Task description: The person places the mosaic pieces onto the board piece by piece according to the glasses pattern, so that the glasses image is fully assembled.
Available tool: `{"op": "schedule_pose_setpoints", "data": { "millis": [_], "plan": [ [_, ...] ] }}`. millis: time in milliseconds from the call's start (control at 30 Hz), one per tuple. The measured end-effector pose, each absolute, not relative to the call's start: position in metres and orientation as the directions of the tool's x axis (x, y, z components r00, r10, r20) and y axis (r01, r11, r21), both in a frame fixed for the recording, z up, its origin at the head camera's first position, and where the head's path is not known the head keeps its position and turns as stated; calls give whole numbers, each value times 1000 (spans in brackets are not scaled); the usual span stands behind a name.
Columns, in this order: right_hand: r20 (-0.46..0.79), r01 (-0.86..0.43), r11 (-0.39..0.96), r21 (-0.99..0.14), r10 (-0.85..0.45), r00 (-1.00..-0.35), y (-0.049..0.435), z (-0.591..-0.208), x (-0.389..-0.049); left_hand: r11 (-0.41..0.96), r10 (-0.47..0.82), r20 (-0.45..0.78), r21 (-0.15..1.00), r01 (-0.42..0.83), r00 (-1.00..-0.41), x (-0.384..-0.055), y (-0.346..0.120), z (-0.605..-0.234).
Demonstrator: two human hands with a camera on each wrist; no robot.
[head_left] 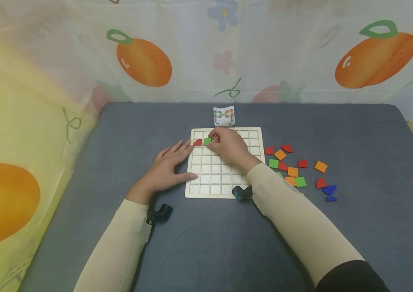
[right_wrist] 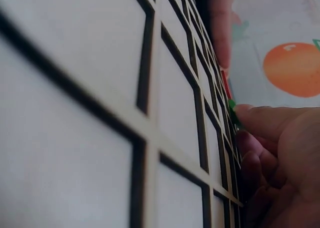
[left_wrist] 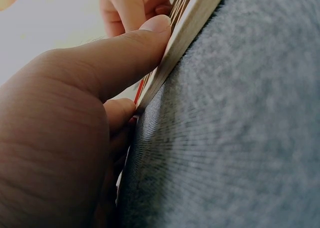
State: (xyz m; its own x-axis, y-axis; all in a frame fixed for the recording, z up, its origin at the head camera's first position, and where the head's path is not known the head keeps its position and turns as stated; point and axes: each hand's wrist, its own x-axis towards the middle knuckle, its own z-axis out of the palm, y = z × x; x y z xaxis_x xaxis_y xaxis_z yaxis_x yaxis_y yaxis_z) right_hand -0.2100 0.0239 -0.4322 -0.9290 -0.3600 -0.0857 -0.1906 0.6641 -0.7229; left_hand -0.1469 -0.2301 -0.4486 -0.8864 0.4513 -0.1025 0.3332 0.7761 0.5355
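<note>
A pale wooden grid board (head_left: 206,178) lies on the table, with a red quarter-circle tile (head_left: 197,142) in a cell near its upper left. Just right of that tile, my right hand (head_left: 228,146) pinches a green square tile (head_left: 207,141) between thumb and index finger, down at the grid. In the right wrist view the thumb meets the edge of the green tile (right_wrist: 232,106). My left hand (head_left: 171,168) is spread along the board's left side, its thumb (left_wrist: 150,35) on the frame and its fingertips touching the edge near the red tile.
A small printed pattern card (head_left: 224,116) stands behind the board. Right of the board lie scattered red quarter-circles (head_left: 302,163), orange squares (head_left: 321,166), green squares (head_left: 300,181) and blue curved pieces (head_left: 331,198). My right forearm (head_left: 294,211) partly covers that group.
</note>
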Motion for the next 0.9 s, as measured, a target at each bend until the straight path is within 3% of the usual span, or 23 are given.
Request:
{"op": "schedule_pose_setpoints", "data": {
  "millis": [400, 900],
  "plan": [
    [-82, -196, 648, -736, -374, -924, 25, -433, -211, 767, 464, -87, 537, 351, -881, -148, -231, -448],
    [-43, -150, 422, -894, -415, -909, 44, -428, -201, 764, 467, -85, 540, 353, -880, -148, -232, -449]
  ]
}}
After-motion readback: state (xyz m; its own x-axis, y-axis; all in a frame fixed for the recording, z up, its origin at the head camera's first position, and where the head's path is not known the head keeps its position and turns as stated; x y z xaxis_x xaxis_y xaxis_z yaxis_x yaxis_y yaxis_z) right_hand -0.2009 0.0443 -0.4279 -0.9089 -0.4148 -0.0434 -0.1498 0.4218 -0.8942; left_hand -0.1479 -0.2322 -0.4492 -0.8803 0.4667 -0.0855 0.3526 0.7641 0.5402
